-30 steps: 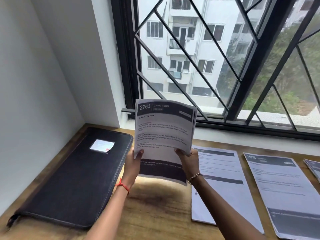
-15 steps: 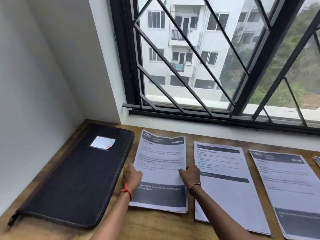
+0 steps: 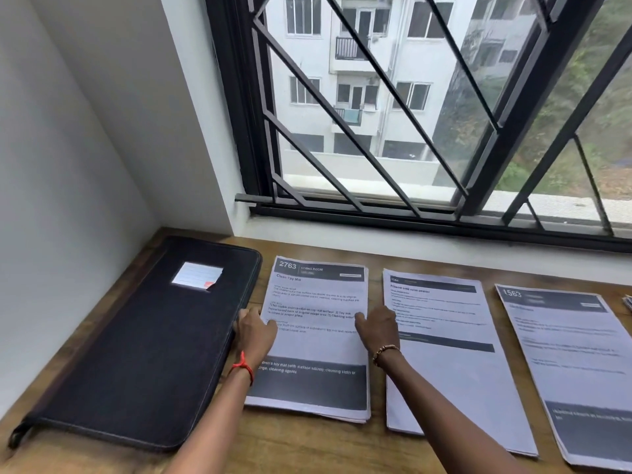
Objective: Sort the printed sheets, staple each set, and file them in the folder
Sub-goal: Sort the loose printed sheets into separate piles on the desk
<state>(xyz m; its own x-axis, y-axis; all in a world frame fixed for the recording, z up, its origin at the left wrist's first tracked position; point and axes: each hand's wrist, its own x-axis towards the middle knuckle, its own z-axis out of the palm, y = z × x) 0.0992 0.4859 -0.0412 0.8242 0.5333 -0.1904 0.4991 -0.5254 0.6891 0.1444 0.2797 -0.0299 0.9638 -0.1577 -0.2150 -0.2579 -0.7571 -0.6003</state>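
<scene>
A stack of printed sheets headed "2763" point(image 3: 316, 347) lies flat on the wooden desk point(image 3: 307, 446). My left hand point(image 3: 254, 331) rests on its left edge, my right hand point(image 3: 376, 328) on its right edge, fingers touching the paper. To the left lies a closed black zip folder point(image 3: 136, 343) with a white label. Right of the stack lie a second printed set point(image 3: 451, 364) and a third set headed "1563" point(image 3: 578, 367). No stapler is in view.
A white wall closes off the left side. A window with black bars point(image 3: 393, 131) and a white sill point(image 3: 410, 244) run along the back. The corner of another paper pile point(image 3: 628, 301) shows at the right edge.
The 2763 stack, held upright in both hands a second ago, now lies flat on the desk between folder and second set. Both hands stay at its edges.
</scene>
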